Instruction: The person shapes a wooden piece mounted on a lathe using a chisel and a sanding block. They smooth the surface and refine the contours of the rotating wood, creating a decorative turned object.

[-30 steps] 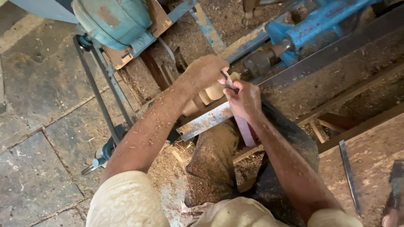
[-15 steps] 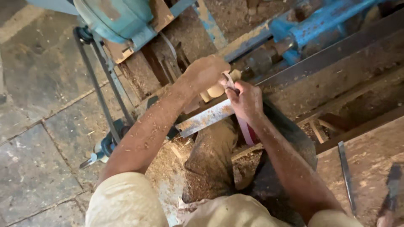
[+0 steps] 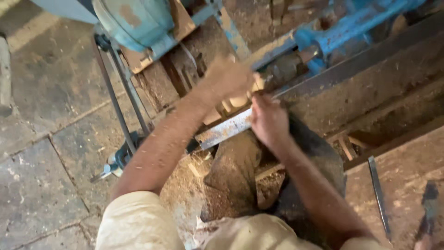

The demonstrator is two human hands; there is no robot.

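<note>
My left hand (image 3: 227, 78) is blurred and curls over a pale wooden workpiece (image 3: 238, 101) mounted on the lathe. Just right of it, my right hand (image 3: 268, 121) is closed in a fist at the workpiece, pressed against a flat, worn metal bar (image 3: 222, 133) that runs across under both hands. What the fist holds is hidden by its fingers. Both forearms are dusted with sawdust.
The blue lathe tailstock (image 3: 333, 34) and its dark spindle (image 3: 284, 69) lie to the upper right, and a teal motor (image 3: 134, 18) sits on a metal stand at the upper left. A long chisel (image 3: 378, 192) and another tool (image 3: 430, 208) lie on the dusty bench at right. Sawdust (image 3: 185, 185) is piled below.
The view has shifted slightly. My left hand has gone blurred over the workpiece. The thin tool tip and reddish handle seen at my right fist earlier no longer show.
</note>
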